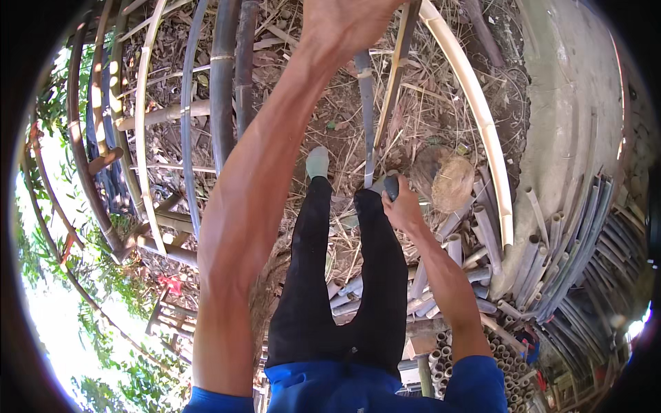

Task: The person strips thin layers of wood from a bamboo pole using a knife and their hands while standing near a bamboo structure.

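Observation:
My left arm reaches up to the top edge, where my left hand (344, 20) is cut off and its fingers are out of sight. Just below that hand, a dark bamboo strip (365, 89) runs down to my right knee. Beside it a second, paler-edged split strip (397, 69) slants down, and the two draw close together near the knee. By the knee, my right hand (405, 210) is closed around the dark handle of a tool (391, 187). The tool's working end is too unclear to tell its kind.
A wooden stump (453, 182) stands right of my right hand, with a long pale split bamboo (475, 103) curving past it. Cut bamboo tubes (530, 268) lie piled at right. Bamboo poles (224, 76) stretch across the leaf-strewn ground at left. A concrete ledge (564, 89) borders the right.

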`<state>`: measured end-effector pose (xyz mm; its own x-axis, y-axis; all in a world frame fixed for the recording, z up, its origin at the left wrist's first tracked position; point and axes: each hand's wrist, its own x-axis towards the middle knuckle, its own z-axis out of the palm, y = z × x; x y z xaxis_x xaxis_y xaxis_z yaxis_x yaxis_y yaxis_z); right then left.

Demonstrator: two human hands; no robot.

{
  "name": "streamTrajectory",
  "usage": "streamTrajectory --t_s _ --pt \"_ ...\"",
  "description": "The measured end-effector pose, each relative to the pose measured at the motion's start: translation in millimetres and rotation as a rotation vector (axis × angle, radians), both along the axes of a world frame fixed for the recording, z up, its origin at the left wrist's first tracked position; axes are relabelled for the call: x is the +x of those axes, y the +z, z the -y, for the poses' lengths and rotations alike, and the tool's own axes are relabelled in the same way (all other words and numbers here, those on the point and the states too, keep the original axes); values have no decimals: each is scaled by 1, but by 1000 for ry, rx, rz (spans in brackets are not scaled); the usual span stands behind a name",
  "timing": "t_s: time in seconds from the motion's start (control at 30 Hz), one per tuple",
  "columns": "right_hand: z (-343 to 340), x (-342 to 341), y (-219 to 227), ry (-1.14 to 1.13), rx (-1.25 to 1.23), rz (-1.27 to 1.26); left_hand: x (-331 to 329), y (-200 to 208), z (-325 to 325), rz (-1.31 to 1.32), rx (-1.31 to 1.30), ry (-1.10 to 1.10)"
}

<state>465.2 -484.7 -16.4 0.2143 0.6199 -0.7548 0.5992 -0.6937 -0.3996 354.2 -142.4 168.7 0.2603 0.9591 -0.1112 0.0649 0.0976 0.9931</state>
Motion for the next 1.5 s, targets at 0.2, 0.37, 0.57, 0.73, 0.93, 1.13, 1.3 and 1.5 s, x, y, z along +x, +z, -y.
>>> streamTrajectory --t_s 0.2,0.37,0.57,0.73,0.93,1.13,1.3,1.5 --pt "-38 4 44 -170 148 -206 2 4 9 -89 69 16" --pt "-18 -13 -1 -227 569 -290 1 -6 2 -96 150 14" --pt "88 5 -153 -419 -457 -369 9 5 9 -108 19 -83" --pt "104 -1 -156 -91 -356 -171 15 9 13 109 -30 24" --pt "90 -7 -137 249 -291 100 7 12 19 -68 77 -27" --pt "94 -8 -112 -183 -417 -211 18 37 59 183 30 180" --pt "78 -19 -44 -267 -325 -230 -26 81 63 305 267 244" --pt "110 35 -4 -188 -338 -49 -144 257 2 202 543 218"
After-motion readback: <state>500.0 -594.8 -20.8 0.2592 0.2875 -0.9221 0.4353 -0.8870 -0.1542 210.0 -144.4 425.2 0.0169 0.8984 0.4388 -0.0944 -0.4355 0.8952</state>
